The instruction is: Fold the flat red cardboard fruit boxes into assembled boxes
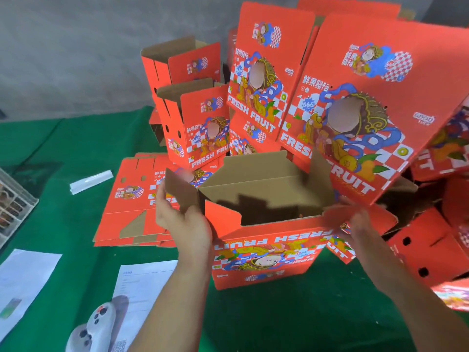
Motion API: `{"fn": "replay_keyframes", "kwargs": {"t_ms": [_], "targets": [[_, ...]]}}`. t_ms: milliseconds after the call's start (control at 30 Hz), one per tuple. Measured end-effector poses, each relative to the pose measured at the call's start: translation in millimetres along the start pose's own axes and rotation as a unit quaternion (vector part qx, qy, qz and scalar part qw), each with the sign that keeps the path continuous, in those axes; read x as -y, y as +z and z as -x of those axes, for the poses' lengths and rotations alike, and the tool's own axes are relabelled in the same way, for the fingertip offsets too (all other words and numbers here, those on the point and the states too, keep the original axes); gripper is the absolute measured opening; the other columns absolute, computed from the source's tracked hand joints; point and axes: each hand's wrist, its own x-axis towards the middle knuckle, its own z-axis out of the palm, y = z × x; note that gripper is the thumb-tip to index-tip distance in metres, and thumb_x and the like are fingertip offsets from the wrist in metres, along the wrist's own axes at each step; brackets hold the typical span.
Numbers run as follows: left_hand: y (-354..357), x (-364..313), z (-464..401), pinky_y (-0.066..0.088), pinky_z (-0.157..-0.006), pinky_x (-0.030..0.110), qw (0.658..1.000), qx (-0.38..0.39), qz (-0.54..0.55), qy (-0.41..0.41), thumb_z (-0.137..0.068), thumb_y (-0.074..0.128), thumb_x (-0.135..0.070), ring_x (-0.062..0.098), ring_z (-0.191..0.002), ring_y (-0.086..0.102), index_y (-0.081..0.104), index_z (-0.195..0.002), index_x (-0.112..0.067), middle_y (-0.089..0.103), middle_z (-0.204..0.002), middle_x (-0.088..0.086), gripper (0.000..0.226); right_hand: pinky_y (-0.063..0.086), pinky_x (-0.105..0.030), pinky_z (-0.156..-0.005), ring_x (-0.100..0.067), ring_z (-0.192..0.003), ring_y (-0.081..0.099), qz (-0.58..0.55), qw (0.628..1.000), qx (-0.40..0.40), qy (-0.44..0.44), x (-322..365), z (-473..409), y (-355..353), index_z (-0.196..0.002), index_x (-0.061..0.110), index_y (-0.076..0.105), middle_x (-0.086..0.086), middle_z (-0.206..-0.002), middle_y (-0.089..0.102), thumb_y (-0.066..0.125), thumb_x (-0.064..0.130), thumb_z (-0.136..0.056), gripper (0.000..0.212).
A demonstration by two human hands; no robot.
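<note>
A red cardboard fruit box [266, 252] stands open-topped on the green table in front of me, its print upside down toward me and its brown inside showing. My left hand [181, 219] grips the box's left side flap [181, 191] between thumb and fingers. My right hand [355, 224] holds the red right flap [337, 217] at the box's near right corner. A stack of flat red boxes [132, 201] lies to the left, just behind my left hand.
Assembled boxes [195, 128] with raised lids stand behind, more [431, 250] are heaped at the right. Paper sheets [142, 283], a grey-white controller [94, 329] and a white strip [91, 181] lie on the green cloth [291, 321] at left.
</note>
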Motion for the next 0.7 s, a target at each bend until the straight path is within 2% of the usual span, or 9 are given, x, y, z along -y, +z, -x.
{"fn": "replay_keyframes", "kwargs": {"t_ms": [33, 100, 133, 233, 333, 467, 567, 633, 700], "targets": [[-1, 0, 1, 0.033, -0.122, 0.046, 1.0, 0.004, 0.0, 0.009, -0.085, 0.049, 0.006, 0.023, -0.147, 0.031, 0.037, -0.143, -0.054, 0.033, -0.152, 0.01, 0.084, 0.044, -0.02, -0.07, -0.012, -0.087, 0.059, 0.03, 0.999, 0.02, 0.001, -7, 0, -3, -0.086, 0.023, 0.052, -0.002, -0.095, 0.053, 0.087, 0.082, -0.035, 0.085], [-2, 2, 0, 0.026, -0.126, 0.047, 1.0, 0.019, 0.006, 0.011, -0.085, 0.044, 0.008, 0.022, -0.153, 0.025, 0.025, -0.159, -0.044, 0.026, -0.162, 0.008, 0.092, 0.043, -0.017, -0.073, 0.0, -0.092, 0.063, 0.128, 0.989, 0.019, -0.078, -16, 6, -1, -0.091, 0.031, 0.059, 0.01, -0.096, 0.061, 0.061, 0.07, -0.08, 0.041], [-3, 2, -1, 0.024, -0.127, 0.048, 0.999, 0.035, 0.012, 0.012, -0.086, 0.042, 0.008, 0.022, -0.155, 0.024, 0.013, -0.164, -0.04, 0.024, -0.165, 0.005, 0.096, 0.043, -0.018, -0.074, 0.007, -0.09, 0.062, 0.13, 0.986, -0.008, -0.104, -23, 9, -1, -0.092, 0.037, 0.063, 0.019, -0.095, 0.063, 0.051, 0.066, -0.089, 0.032], [-3, 1, -3, 0.02, -0.129, 0.05, 0.995, 0.081, 0.015, 0.054, -0.087, 0.037, 0.01, 0.02, -0.157, 0.023, -0.002, -0.165, -0.035, 0.02, -0.17, 0.002, 0.099, 0.045, -0.038, -0.068, -0.017, -0.076, 0.062, 0.128, 0.976, -0.123, -0.129, -38, 0, 5, -0.082, 0.018, 0.061, 0.002, -0.077, 0.064, 0.041, 0.079, -0.089, 0.064], [-7, 1, 3, 0.012, -0.131, 0.043, 0.982, 0.07, -0.046, 0.171, -0.081, 0.033, 0.013, 0.017, -0.159, 0.014, 0.011, -0.165, -0.022, 0.018, -0.171, 0.005, 0.093, 0.044, -0.042, -0.064, -0.025, -0.073, 0.058, 0.16, 0.961, -0.179, -0.134, -37, -14, 18, -0.081, 0.011, 0.057, -0.007, -0.076, 0.058, 0.043, 0.078, -0.087, 0.068], [-11, 6, 4, 0.017, -0.108, 0.01, 0.959, 0.071, -0.131, 0.24, -0.084, 0.033, 0.015, 0.024, -0.129, 0.051, 0.059, -0.14, -0.016, 0.06, -0.137, 0.016, 0.069, 0.035, -0.029, -0.066, -0.013, -0.083, 0.053, 0.173, 0.957, -0.163, -0.168, -37, -16, 24, -0.096, 0.021, 0.064, -0.002, -0.093, 0.052, 0.043, 0.072, -0.089, 0.055], [-12, 5, 3, 0.02, -0.101, 0.011, 0.957, 0.073, -0.157, 0.233, -0.089, 0.035, 0.022, 0.029, -0.122, 0.048, 0.057, -0.144, -0.005, 0.059, -0.138, 0.023, 0.066, 0.042, -0.028, -0.075, -0.019, -0.099, 0.058, 0.183, 0.961, -0.146, -0.15, -37, -20, 23, -0.121, 0.025, 0.065, 0.003, -0.109, 0.055, 0.046, 0.071, -0.091, 0.058], [-15, 6, 1, 0.021, -0.103, 0.013, 0.954, 0.069, -0.162, 0.245, -0.093, 0.034, 0.012, 0.024, -0.124, 0.045, 0.047, -0.151, 0.001, 0.052, -0.15, 0.022, 0.06, 0.046, -0.035, -0.101, -0.016, -0.132, 0.052, 0.169, 0.966, -0.129, -0.145, -36, -21, 21, -0.154, 0.033, 0.042, 0.008, -0.147, 0.048, 0.06, 0.049, -0.098, 0.061], [-17, 4, -4, 0.02, -0.111, 0.018, 0.948, 0.086, -0.16, 0.26, -0.102, 0.034, -0.005, 0.013, -0.132, 0.04, 0.041, -0.155, -0.001, 0.047, -0.156, 0.019, 0.054, 0.042, -0.041, -0.112, -0.013, -0.143, 0.042, 0.133, 0.977, -0.097, -0.137, -29, -21, 22, -0.16, 0.049, 0.007, 0.012, -0.165, 0.028, 0.066, 0.022, -0.098, 0.09]]}}
